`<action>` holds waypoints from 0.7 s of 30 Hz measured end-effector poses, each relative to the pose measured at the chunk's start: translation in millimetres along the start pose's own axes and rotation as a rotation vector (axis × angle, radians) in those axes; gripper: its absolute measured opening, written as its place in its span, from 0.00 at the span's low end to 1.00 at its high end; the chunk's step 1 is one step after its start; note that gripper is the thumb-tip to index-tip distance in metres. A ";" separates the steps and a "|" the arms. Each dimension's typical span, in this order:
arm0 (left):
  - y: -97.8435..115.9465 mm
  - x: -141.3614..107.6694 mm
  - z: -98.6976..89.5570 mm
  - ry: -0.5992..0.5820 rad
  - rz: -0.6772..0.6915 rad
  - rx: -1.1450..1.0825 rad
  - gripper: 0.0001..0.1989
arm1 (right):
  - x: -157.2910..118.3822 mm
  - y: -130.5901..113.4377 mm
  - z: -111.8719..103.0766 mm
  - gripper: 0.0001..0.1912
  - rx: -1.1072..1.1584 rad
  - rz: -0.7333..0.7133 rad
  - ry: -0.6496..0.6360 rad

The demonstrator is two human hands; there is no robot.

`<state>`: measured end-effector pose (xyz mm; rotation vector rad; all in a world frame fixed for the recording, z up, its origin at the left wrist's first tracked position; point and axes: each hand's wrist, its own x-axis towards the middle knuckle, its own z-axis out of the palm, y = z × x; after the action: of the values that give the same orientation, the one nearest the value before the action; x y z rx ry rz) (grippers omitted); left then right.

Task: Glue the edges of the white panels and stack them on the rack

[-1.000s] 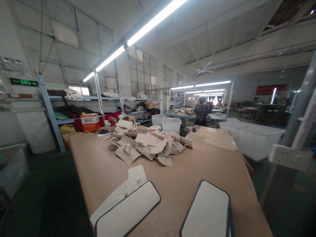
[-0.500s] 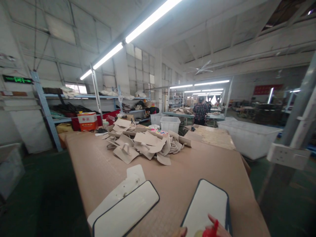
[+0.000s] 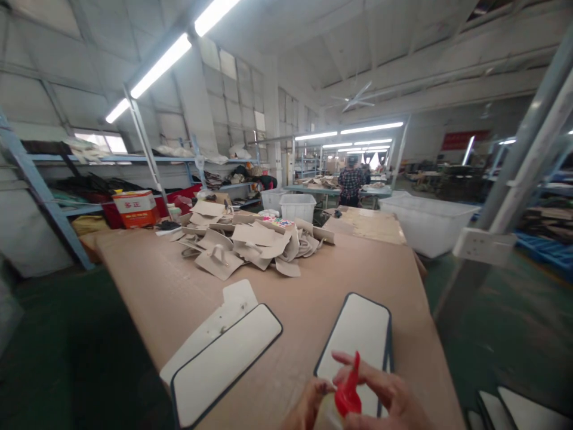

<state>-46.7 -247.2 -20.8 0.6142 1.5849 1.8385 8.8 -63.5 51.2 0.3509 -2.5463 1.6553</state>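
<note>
Over the near part of the brown table, my left hand (image 3: 308, 401) is wrapped round the side of a pale bottle (image 3: 328, 413) with a red nozzle cap (image 3: 349, 391). My right hand (image 3: 380, 388) has its fingers around the red cap, the tip pointing up. Beneath and beyond the hands lies a cream panel with dark edges (image 3: 360, 325), seemingly stacked on another. To the left is a similar dark-edged cream panel (image 3: 228, 364), partly over a cream sheet (image 3: 201, 340) with small holes. The bottle's lower part is out of view.
A heap of beige pieces (image 3: 259, 242) covers the table's (image 3: 179, 286) far middle. A red and white container (image 3: 134, 209) stands at the far left corner. White bins (image 3: 298, 209) and a person (image 3: 351, 182) are beyond. A metal post (image 3: 505, 179) rises at right; more panels (image 3: 528, 412) lie lower right.
The view has tilted down and shifted right. Both hands and the red-capped bottle are now much more in view, higher in the picture.
</note>
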 end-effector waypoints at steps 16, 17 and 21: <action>16.1 -31.1 31.9 -0.382 -0.066 -0.562 0.38 | -1.5 -21.8 -30.1 0.37 -0.013 -0.122 -0.157; 15.9 -31.6 31.3 -0.377 -0.075 -0.561 0.38 | -0.4 -22.9 -35.9 0.36 -0.053 -0.139 -0.162; 20.7 -36.8 17.1 -0.271 -0.056 -0.559 0.40 | -1.6 -6.8 -62.8 0.29 -0.015 -0.091 -0.045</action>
<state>-12.4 -263.4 4.4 0.5211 0.8487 1.9411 8.6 -8.7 82.8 0.5000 -2.5319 1.6130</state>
